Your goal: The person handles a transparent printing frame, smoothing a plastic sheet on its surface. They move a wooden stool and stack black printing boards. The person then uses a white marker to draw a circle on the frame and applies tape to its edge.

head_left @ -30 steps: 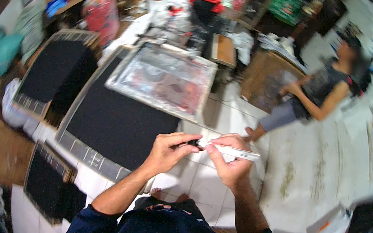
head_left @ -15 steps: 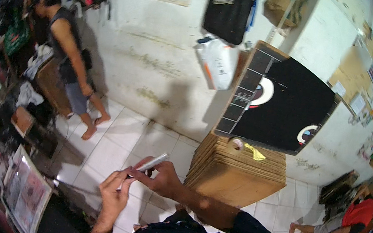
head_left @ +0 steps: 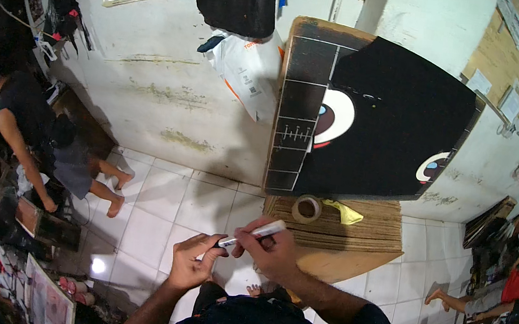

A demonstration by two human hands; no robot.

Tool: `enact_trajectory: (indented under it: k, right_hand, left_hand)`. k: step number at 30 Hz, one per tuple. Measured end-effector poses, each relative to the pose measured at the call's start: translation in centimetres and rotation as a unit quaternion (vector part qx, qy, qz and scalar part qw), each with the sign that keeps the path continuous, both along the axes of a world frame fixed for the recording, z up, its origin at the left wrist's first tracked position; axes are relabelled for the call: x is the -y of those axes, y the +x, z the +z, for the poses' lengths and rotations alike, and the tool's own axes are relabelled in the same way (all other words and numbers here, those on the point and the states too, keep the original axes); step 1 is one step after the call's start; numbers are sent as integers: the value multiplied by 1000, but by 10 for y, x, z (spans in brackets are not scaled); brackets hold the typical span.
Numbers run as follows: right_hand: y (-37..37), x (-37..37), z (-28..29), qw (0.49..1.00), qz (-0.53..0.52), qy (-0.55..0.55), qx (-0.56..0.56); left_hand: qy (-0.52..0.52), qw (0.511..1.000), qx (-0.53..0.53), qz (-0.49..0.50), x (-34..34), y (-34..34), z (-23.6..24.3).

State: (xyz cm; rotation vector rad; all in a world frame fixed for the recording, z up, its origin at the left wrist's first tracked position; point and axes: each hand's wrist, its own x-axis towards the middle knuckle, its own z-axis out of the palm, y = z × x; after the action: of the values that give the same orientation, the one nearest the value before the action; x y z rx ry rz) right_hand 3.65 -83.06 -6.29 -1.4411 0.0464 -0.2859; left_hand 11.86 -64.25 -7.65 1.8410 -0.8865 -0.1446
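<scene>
A white marker pen (head_left: pixel 272 228) with a dark end is held between my two hands, tilted up toward the right. My right hand (head_left: pixel 272 254) wraps its fingers round the pale barrel. At the dark lower end, the fingertips of my left hand (head_left: pixel 192 261) pinch it; whether that end is a cap I cannot tell. Just beyond, a black fabric panel (head_left: pixel 401 128) with printed cartoon eyes lies on a board with a white-lined strip along its left side. It rests on a stack of brown boards (head_left: pixel 347 265). A roll of tape (head_left: pixel 306 209) and a yellow cloth (head_left: pixel 348 213) lie at its near edge.
A person (head_left: pixel 35 126) bends over cluttered furniture at the left. Another person in red (head_left: pixel 518 284) is low at the far right. Bags, including a white plastic bag (head_left: pixel 245 71), hang on the wall. A framed panel (head_left: pixel 48 298) leans at the lower left.
My view has turned and both hands with the marker appear further right, closer to the board stack. The person at the left has bent lower, an arm reaching down.
</scene>
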Motion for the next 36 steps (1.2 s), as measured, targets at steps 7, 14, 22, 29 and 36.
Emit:
enact_trajectory:
  k: [7, 14, 22, 29, 36]
  right_hand:
    - [95, 32, 17, 992, -127, -2, 28]
    - [183, 68, 180, 876, -152, -456, 42]
    - [293, 223, 316, 760, -267, -588, -69]
    - [394, 404, 228, 613, -63, -763, -195]
    - [393, 418, 204, 628, 20, -749, -208]
  left_hand:
    - [-69, 993, 54, -76, 68, 123, -21]
    - [-217, 963, 62, -145, 117, 265, 25]
    - [-142, 939, -116, -292, 162, 345, 4]
    - [-46, 913, -200, -351, 163, 347, -30]
    - [-45, 941, -150, -299, 153, 361, -37]
